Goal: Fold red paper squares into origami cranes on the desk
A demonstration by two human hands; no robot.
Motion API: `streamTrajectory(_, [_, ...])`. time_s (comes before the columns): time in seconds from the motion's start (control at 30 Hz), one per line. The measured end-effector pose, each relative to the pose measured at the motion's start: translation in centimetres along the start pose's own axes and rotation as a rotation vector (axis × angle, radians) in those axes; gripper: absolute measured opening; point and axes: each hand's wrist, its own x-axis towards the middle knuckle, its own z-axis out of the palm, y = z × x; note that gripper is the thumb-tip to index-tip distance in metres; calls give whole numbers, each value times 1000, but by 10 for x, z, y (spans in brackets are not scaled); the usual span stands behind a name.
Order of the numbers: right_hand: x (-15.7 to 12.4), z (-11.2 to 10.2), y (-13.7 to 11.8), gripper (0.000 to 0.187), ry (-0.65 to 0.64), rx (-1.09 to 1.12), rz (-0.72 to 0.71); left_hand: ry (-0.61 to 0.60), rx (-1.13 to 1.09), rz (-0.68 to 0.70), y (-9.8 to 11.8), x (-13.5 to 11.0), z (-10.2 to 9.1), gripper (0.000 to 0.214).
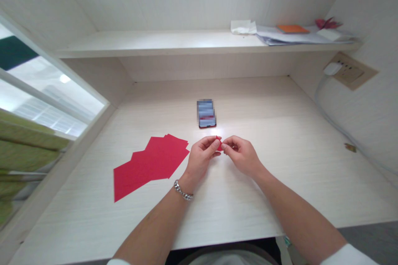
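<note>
Bare forearms [295,205] up front; left fingers [213,146] and right fingers [229,150] pinch a pointed red paper [219,145], flat sheets [158,157] fanned to their left, rectangular phone [206,114] beyond.

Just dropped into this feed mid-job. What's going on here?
A person sits at a desk with both hands on a small red piece: the left hand grips it, and the fingertips of the right hand are at its edge. Overlapping red sheets lie fanned out left of the left hand. A phone lies on the desk just beyond the hands; its screen is blurred.
</note>
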Motion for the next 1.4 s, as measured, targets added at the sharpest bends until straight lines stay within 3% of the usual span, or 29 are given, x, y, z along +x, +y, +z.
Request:
streamTrajectory(0.13, [4, 0, 6, 17, -53, 189, 59, 6, -47, -12, 0, 1, -1, 28])
streamTrajectory(0.27, [7, -1, 8, 20, -132, 376, 141, -72, -122, -44, 1, 2, -4, 27])
streamTrajectory(0.53, [6, -3, 3, 22, -123, 477, 201, -139, -164, -120, 3, -1, -4, 26])
streamTrajectory(0.67, [6, -5, 8, 22, -178, 492, 211, -158, -201, -149, 3, -2, -3, 29])
streamTrajectory(0.8, [6, -3, 7, 22, -159, 436, 199, -158, -185, -154, 3, -2, -3, 30])
streamTrajectory(1.0, [0, 2, 0, 17, 78, 119, -36, -105, -93, -86, -2, 2, -3, 31])
streamTrajectory(1.4, [0, -1, -3, 11, 135, 19, -138, -94, -39, -103, 0, 1, -2, 29])
